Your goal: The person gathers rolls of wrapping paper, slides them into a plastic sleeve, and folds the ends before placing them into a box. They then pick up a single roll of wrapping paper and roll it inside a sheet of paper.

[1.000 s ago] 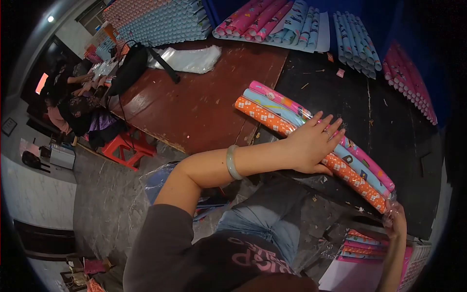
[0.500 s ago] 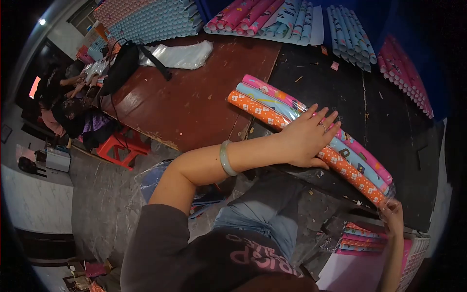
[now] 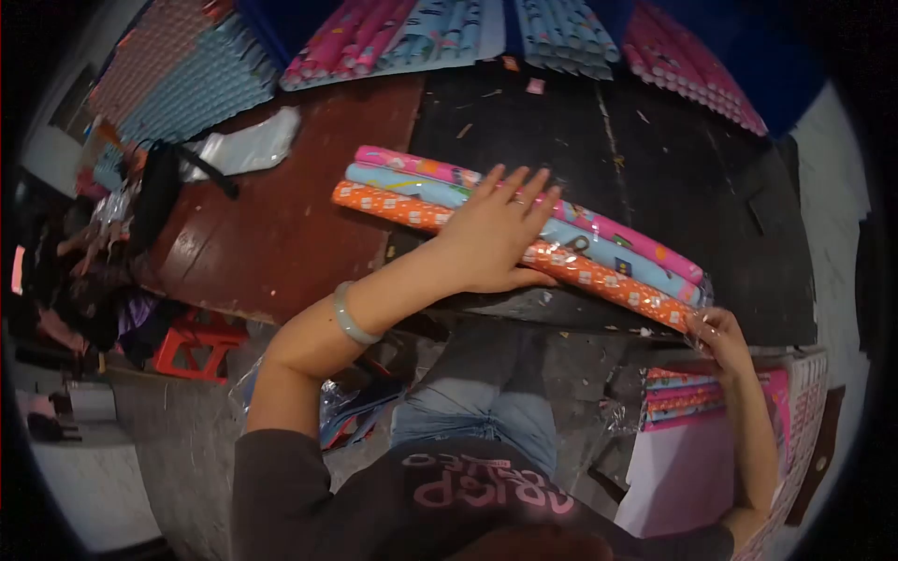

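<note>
Three rolls of patterned wrapping paper lie side by side across the table: a pink roll (image 3: 655, 247) at the back, a light blue roll (image 3: 645, 277) in the middle and an orange roll (image 3: 599, 277) in front. A shiny clear plastic sleeve (image 3: 705, 290) covers at least their right part. My left hand (image 3: 496, 229), fingers spread, rests flat over the middle of the rolls. At the orange roll's right end, my right hand (image 3: 716, 337) has its fingers pinched on the sleeve's end.
The black tabletop (image 3: 730, 224) meets a red-brown one (image 3: 290, 206). More rolls (image 3: 355, 37) stand stacked along the back. Clear plastic bags (image 3: 245, 145) lie left. Below right are packed rolls (image 3: 687, 397); a red stool (image 3: 198, 346) stands left, near another person (image 3: 84, 262).
My view has turned, so the table and rolls appear further left and flatter. Both hands keep their places on the rolls and the sleeve's end.
</note>
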Available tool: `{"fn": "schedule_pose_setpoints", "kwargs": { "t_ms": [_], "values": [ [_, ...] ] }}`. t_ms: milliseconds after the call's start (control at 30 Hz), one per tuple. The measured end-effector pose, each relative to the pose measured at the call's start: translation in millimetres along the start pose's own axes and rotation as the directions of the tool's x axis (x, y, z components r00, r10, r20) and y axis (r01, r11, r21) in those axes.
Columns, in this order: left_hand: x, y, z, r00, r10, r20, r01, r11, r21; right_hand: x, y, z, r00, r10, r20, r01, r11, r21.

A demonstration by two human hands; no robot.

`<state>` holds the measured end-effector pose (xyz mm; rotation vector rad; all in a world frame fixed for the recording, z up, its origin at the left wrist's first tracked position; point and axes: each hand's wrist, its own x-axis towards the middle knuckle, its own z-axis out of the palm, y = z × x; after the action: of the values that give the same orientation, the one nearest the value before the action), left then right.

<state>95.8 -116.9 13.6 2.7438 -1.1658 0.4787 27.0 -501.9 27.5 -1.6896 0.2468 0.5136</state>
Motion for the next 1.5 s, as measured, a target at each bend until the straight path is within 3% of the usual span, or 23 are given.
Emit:
{"fn": "schedule_pose_setpoints", "kwargs": {
  "t_ms": [133, 233, 300, 333, 400, 433, 500, 533, 600, 633, 700, 800, 933, 967, 1033, 1067, 1100, 1167, 1200, 1300, 1367, 1433, 1500],
  "values": [
    [-1, 1, -9, 1.0, 0.025, 0.02, -0.024, 0.999, -0.021, -24, 12, -2, 0.992, -0.123, -0.011, 0.118, 0.974, -0.193],
    [0, 0, -12, 0.999, 0.025, 0.025, -0.025, 0.999, -0.024, -42, 26, -14, 0.971, -0.228, -0.073, 0.213, 0.961, -0.176],
    [-1, -1, -16, 0.996, 0.051, 0.074, -0.047, 0.997, -0.054, -42, 66, -29, 0.871, -0.453, -0.189, 0.422, 0.888, -0.185],
    [-2, 1, -20, 0.994, 0.065, 0.092, -0.059, 0.996, -0.064, -53, 65, -33, 0.94, -0.308, -0.146, 0.324, 0.939, 0.11],
    [-2, 3, -26, 0.99, 0.09, 0.112, -0.083, 0.994, -0.068, -66, 78, -35, 0.919, -0.391, -0.042, 0.348, 0.757, 0.553],
    [-3, 4, -29, 0.988, 0.093, 0.126, -0.086, 0.994, -0.066, -69, 89, -28, 0.907, -0.404, -0.122, 0.38, 0.655, 0.653],
    [-3, 5, -28, 0.988, 0.119, 0.103, -0.112, 0.991, -0.068, -75, 101, -30, 0.86, -0.509, -0.042, 0.432, 0.681, 0.592],
    [-3, 6, -28, 0.99, 0.122, 0.075, -0.117, 0.991, -0.071, -77, 97, -18, 0.848, -0.52, -0.105, 0.481, 0.668, 0.568],
    [2, 7, -31, 0.987, 0.133, 0.089, -0.127, 0.989, -0.07, -66, 99, -4, 0.757, -0.604, -0.25, 0.652, 0.725, 0.222],
    [2, 9, -31, 0.988, 0.12, 0.098, -0.114, 0.991, -0.065, -61, 106, 8, 0.696, -0.579, -0.425, 0.679, 0.723, 0.128],
    [2, 12, -32, 0.985, 0.123, 0.118, -0.12, 0.992, -0.038, -60, 108, 11, 0.658, -0.544, -0.521, 0.561, 0.815, -0.143],
    [5, 17, -36, 0.978, 0.108, 0.177, -0.112, 0.994, 0.012, -64, 119, 8, 0.541, -0.493, -0.682, 0.731, 0.676, 0.092],
    [6, 27, -47, 0.954, 0.125, 0.273, -0.133, 0.991, 0.011, -60, 164, 6, 0.478, -0.428, -0.767, 0.783, 0.603, 0.151],
    [7, 26, -50, 0.95, 0.126, 0.284, -0.138, 0.99, 0.021, -63, 172, 4, 0.459, -0.394, -0.796, 0.829, 0.513, 0.224],
    [4, 22, -58, 0.972, 0.106, 0.21, -0.042, 0.956, -0.29, -68, 173, 3, 0.308, -0.273, -0.912, 0.895, 0.409, 0.18],
    [0, 18, -63, 0.98, 0.082, 0.183, -0.018, 0.947, -0.322, -73, 171, 2, 0.191, -0.317, -0.929, 0.878, 0.479, 0.017],
    [-4, 11, -67, 0.984, 0.052, 0.168, 0.006, 0.944, -0.331, -77, 166, 6, 0.193, -0.311, -0.931, 0.881, 0.473, 0.025],
    [-11, -5, -67, 0.987, -0.007, 0.162, 0.049, 0.965, -0.256, -91, 107, 35, 0.061, -0.602, -0.796, 0.857, 0.44, -0.267],
    [-14, -12, -63, 0.986, -0.003, 0.167, 0.045, 0.967, -0.25, -91, 87, 48, 0.06, -0.596, -0.801, 0.859, 0.439, -0.262],
    [-23, -29, -48, 0.975, -0.14, 0.172, 0.166, 0.975, -0.145, -80, 37, 76, 0.442, -0.782, -0.438, 0.888, 0.45, 0.092],
    [-27, -35, -41, 0.973, -0.157, 0.168, 0.178, 0.977, -0.12, -51, 41, 75, 0.443, -0.797, -0.41, 0.893, 0.433, 0.124],
    [-27, -33, -37, 0.98, -0.123, 0.153, 0.136, 0.988, -0.074, -33, 44, 78, 0.526, -0.778, -0.344, 0.85, 0.488, 0.197],
    [-24, -25, -32, 0.988, -0.075, 0.137, 0.078, 0.997, -0.014, -27, 46, 86, 0.525, -0.782, -0.337, 0.849, 0.506, 0.149]
  ]
}}
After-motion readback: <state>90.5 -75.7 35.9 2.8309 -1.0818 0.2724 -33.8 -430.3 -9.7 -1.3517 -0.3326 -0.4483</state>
